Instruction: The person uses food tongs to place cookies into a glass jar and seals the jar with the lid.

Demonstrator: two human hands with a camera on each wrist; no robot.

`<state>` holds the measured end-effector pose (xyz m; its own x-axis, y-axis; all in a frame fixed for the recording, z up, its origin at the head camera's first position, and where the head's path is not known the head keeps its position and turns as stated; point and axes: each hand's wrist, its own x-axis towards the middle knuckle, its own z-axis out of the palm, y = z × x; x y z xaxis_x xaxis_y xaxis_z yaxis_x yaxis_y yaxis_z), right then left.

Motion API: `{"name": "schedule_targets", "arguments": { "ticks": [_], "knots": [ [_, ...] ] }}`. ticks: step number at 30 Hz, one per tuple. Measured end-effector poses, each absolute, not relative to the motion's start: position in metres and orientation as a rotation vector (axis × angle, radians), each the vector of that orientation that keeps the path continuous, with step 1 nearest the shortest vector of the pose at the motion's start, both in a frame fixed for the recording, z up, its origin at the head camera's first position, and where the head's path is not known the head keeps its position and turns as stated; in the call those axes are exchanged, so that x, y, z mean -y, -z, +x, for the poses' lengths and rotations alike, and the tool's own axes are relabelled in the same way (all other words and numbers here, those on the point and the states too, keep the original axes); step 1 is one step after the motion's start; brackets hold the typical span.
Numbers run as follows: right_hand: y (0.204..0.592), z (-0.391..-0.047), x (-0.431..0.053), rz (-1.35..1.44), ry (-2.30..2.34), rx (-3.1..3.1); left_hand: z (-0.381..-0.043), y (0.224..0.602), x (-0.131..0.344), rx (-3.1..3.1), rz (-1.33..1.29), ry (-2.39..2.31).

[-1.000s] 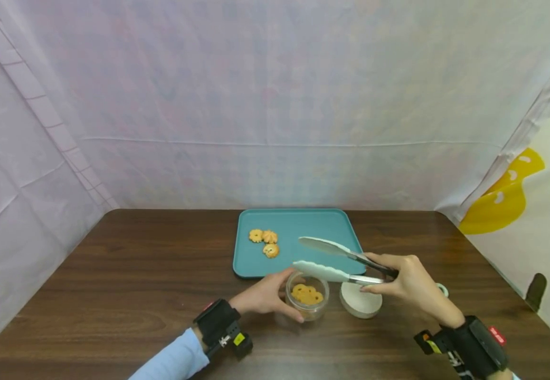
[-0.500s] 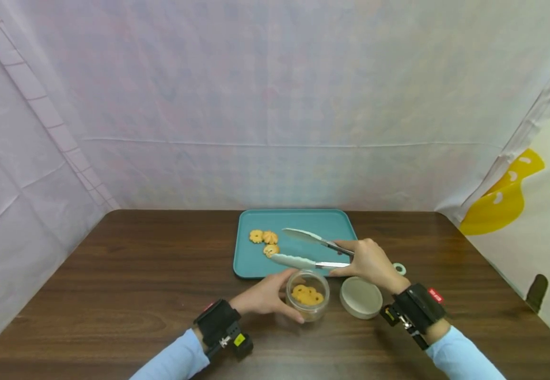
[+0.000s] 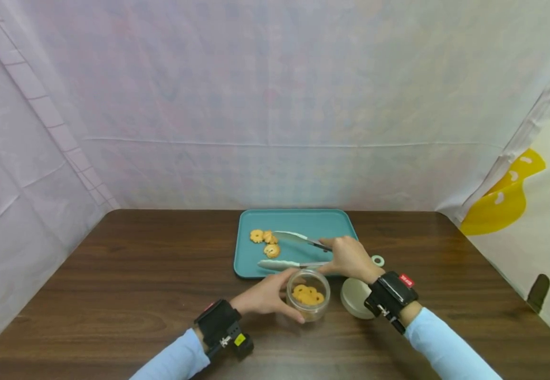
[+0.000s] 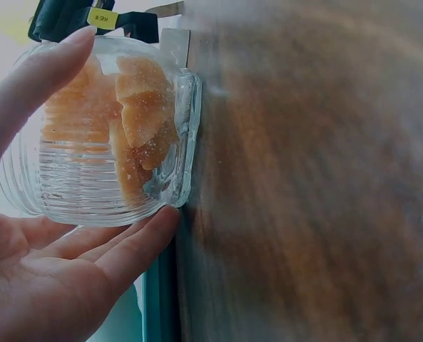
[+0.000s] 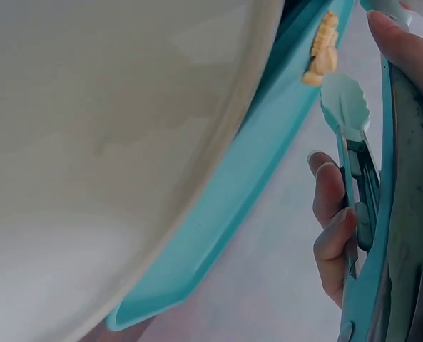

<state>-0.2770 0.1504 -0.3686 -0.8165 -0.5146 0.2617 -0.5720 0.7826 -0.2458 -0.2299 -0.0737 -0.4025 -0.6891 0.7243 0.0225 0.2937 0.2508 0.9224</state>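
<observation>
We can read neither the red tag (image 3: pixel 406 280) on the right wristband (image 3: pixel 391 294) nor the yellow label (image 4: pixel 102 18) on the black device (image 4: pixel 140 27).

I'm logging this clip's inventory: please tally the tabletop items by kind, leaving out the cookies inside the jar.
Teal tray: 1
Cookies on the tray: 3
Tongs: 1
Clear ribbed jar: 1
Round white lid: 1
Total: 7

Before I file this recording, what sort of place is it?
Probably a makeshift filming booth, not a working kitchen: pale cloth hangs behind and beside a dark wooden table, and black devices are strapped to both wrists.
</observation>
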Motion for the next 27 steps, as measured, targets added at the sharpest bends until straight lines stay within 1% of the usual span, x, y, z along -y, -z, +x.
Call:
{"name": "schedule_targets", "arguments": {
  "ticks": [14,27],
  "knots": [
    [0.372,-0.284,-0.139,0.724,-0.378,2.823,-0.229,0.401,0.073,-2.148,0.905,-1.422],
    [0.372,-0.287,-0.142,0.735,-0.397,2.834,-0.23,0.401,0.072,-2.136,0.91,-1.419]
  ]
}}
